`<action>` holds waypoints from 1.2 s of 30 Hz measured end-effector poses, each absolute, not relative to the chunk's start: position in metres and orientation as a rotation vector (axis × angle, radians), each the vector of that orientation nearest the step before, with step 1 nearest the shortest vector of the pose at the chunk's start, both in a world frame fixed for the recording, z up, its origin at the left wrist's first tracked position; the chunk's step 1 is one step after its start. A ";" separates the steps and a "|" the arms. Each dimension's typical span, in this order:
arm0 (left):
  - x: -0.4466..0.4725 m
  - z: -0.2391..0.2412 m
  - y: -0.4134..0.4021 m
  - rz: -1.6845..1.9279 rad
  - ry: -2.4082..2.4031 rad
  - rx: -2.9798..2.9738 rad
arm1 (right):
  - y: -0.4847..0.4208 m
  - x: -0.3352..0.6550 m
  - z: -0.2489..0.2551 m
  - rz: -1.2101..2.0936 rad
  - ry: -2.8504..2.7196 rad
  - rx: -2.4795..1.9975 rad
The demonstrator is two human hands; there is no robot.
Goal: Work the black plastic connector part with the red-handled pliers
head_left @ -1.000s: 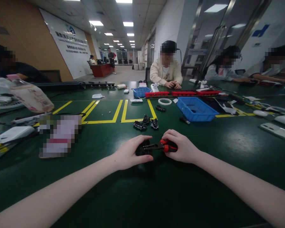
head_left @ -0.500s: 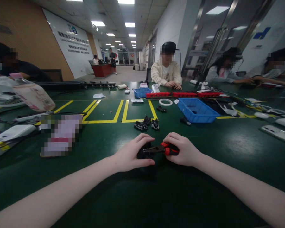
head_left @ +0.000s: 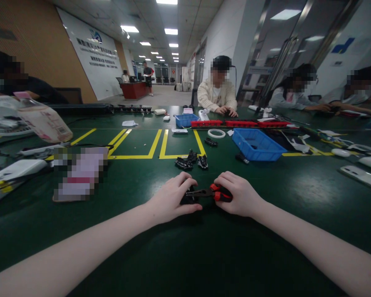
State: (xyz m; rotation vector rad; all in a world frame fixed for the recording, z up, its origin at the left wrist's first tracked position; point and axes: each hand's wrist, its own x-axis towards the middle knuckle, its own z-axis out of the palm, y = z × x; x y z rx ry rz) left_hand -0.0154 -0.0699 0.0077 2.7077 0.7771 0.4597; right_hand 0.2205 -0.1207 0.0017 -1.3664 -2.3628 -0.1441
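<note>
To your left, locate the tan ribbed wall (head_left: pixel 34 53) bearing a white sign panel (head_left: pixel 89 51); to your right, a white wall (head_left: pixel 221 35) adjoins glass panels (head_left: pixel 273 35) set in metal frames. Beyond the dark green table (head_left: pixel 198 255) in front of you, a red desk (head_left: pixel 133 90) stands on the grey floor (head_left: pixel 170 98). Above you, rectangular lights (head_left: pixel 171 31) illuminate the pale ceiling (head_left: pixel 191 16), and the tabletop to your right returns a bright reflection.

Our bare forearms (head_left: pixel 89 251) reach inward from either side; our left hand (head_left: pixel 170 198) arches with thumb (head_left: pixel 191 208) spread, our right hand (head_left: pixel 243 194) curls in a grip.
</note>
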 end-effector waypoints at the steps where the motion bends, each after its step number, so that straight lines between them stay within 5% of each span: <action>1: -0.016 0.006 -0.069 0.479 0.798 2.750 | -0.120 0.221 0.002 -0.153 -2.364 -1.369; 13: -0.015 0.006 -0.067 0.515 0.888 3.056 | -0.118 0.222 0.001 -0.317 -2.434 -1.341; 36: -0.018 0.007 -0.060 0.314 0.894 2.751 | -0.118 0.229 0.007 -0.274 -2.268 -1.474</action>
